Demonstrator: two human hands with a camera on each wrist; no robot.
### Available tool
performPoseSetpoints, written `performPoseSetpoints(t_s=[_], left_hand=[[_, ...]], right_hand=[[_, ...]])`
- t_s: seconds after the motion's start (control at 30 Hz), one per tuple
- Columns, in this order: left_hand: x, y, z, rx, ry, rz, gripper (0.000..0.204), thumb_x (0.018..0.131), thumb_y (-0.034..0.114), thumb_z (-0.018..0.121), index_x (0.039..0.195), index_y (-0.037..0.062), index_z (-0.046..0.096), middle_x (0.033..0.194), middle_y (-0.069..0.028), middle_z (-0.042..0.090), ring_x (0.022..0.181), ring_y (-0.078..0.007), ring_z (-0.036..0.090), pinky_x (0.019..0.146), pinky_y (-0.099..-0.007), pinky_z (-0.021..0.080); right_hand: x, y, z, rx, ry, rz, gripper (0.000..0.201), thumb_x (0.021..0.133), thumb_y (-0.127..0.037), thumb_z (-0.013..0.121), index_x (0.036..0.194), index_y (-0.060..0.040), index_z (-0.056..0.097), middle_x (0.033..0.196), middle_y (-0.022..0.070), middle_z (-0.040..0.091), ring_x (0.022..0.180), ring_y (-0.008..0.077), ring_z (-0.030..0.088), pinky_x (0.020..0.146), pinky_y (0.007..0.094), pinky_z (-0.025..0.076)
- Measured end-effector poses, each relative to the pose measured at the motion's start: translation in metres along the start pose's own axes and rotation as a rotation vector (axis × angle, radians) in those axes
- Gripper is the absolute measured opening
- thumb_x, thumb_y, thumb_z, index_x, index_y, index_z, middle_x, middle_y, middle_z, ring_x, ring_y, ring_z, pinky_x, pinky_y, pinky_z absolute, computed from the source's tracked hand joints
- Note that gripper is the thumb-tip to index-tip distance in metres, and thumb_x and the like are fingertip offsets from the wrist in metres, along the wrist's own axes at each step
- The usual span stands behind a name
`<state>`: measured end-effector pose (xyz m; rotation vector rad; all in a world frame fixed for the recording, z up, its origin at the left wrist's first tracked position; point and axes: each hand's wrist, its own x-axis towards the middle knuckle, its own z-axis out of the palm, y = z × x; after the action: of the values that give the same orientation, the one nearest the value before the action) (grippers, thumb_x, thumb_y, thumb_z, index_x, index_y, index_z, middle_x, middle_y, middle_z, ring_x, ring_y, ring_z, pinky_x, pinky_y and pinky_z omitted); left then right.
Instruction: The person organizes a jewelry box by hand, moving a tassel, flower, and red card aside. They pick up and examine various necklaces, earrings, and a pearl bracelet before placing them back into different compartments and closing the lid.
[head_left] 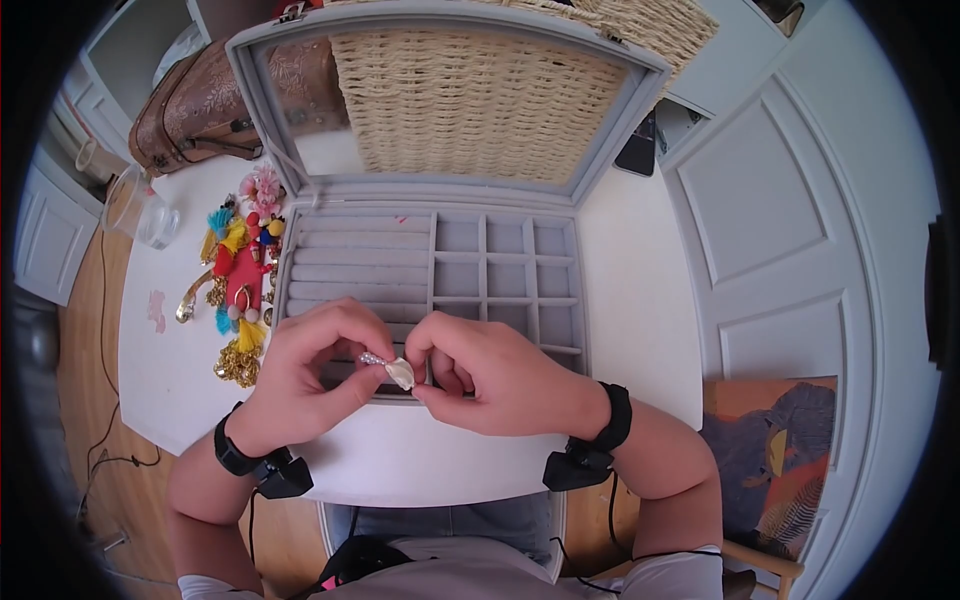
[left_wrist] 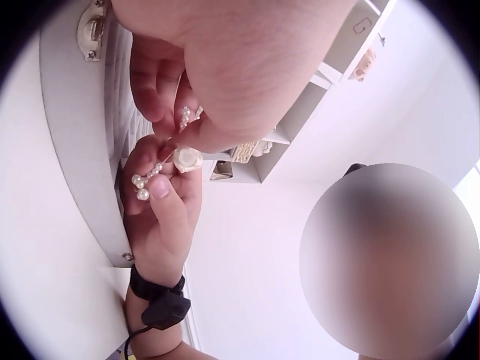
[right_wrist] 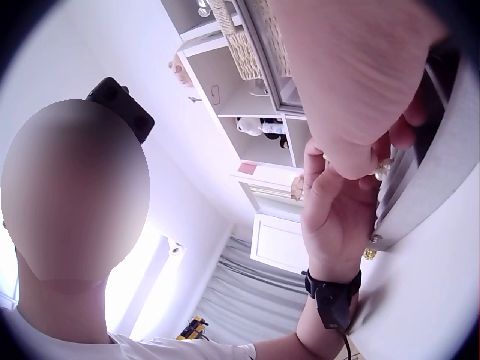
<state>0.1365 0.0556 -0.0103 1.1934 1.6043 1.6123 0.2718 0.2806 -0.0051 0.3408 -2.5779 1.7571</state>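
Both hands meet over the front part of a grey jewelry box [head_left: 435, 255] with its glass lid [head_left: 480, 100] raised. Between the fingertips is a pearl jewelry piece [head_left: 400, 374]: a white flower-like part with small pearl beads on thin wire. My left hand [head_left: 325, 365] pinches it by the beaded side, thumb and fingers together. From the other side, my right hand [head_left: 500, 375] pinches it too. The left wrist view shows the white flower [left_wrist: 187, 159] and pearl beads [left_wrist: 142, 193] by the right thumb. Fingers hide part of the piece.
Colorful tassel and gold jewelry [head_left: 240, 270] lies heaped left of the box. Behind it stand a clear plastic cup [head_left: 155, 220] and a brown embossed case [head_left: 190, 115]. A woven basket [head_left: 660, 40] is behind the lid; a dark phone [head_left: 637, 148] lies at right.
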Motion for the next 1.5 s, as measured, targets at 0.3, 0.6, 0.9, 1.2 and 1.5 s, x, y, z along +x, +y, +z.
performPoseSetpoints(t_s=[0.3, 0.6, 0.9, 1.2, 1.5], left_hand=[[0.001, 0.0016, -0.0001, 0.049, -0.009, 0.02, 0.025, 0.093, -0.012, 0.071, 0.115, 0.0012, 0.071, 0.112, -0.0099, 0.07, 0.099, -0.0172, 0.07, 0.085, -0.0299, 0.061], [0.0011, 0.0021, -0.0011, 0.071, -0.016, 0.012, 0.024, 0.094, -0.011, 0.071, 0.115, 0.0016, 0.072, 0.113, -0.0095, 0.07, 0.1, -0.0171, 0.07, 0.082, -0.0287, 0.06], [0.0018, 0.0022, -0.0026, 0.036, 0.025, 0.034, 0.023, 0.096, -0.01, 0.073, 0.115, 0.0025, 0.072, 0.112, -0.0085, 0.071, 0.1, -0.0161, 0.069, 0.081, -0.0283, 0.059], [0.0011, 0.0015, -0.0031, -0.002, 0.045, 0.022, 0.019, 0.1, -0.008, 0.073, 0.117, 0.0009, 0.074, 0.114, -0.0098, 0.071, 0.102, -0.0169, 0.07, 0.087, -0.0298, 0.06], [0.0011, 0.0018, -0.0047, -0.019, 0.054, 0.024, 0.018, 0.101, -0.008, 0.072, 0.118, -0.0005, 0.074, 0.115, -0.0106, 0.071, 0.103, -0.017, 0.069, 0.09, -0.0304, 0.059]], right_hand=[[-0.0002, -0.0036, -0.0016, 0.016, -0.031, 0.038, 0.028, 0.094, -0.005, 0.074, 0.115, -0.0067, 0.056, 0.091, 0.0077, 0.068, 0.066, 0.0211, 0.067, 0.062, 0.0371, 0.052], [-0.0004, -0.0002, -0.0008, -0.035, 0.003, -0.051, 0.013, 0.095, -0.004, 0.073, 0.108, -0.0027, 0.069, 0.097, 0.0087, 0.063, 0.068, 0.0231, 0.068, 0.065, 0.0379, 0.054], [0.0, 0.0001, -0.0003, -0.013, 0.002, -0.031, 0.011, 0.101, -0.01, 0.074, 0.108, -0.0031, 0.069, 0.103, 0.0076, 0.06, 0.073, 0.0209, 0.068, 0.069, 0.0365, 0.055], [0.0006, 0.0002, 0.0009, -0.027, 0.011, -0.01, 0.01, 0.102, -0.011, 0.074, 0.107, -0.0038, 0.069, 0.106, 0.0072, 0.06, 0.073, 0.0189, 0.067, 0.069, 0.0353, 0.055], [0.001, -0.0005, 0.0006, -0.021, 0.003, -0.002, 0.01, 0.102, -0.011, 0.073, 0.106, -0.0048, 0.066, 0.104, 0.0065, 0.06, 0.073, 0.0191, 0.067, 0.068, 0.0352, 0.055]])
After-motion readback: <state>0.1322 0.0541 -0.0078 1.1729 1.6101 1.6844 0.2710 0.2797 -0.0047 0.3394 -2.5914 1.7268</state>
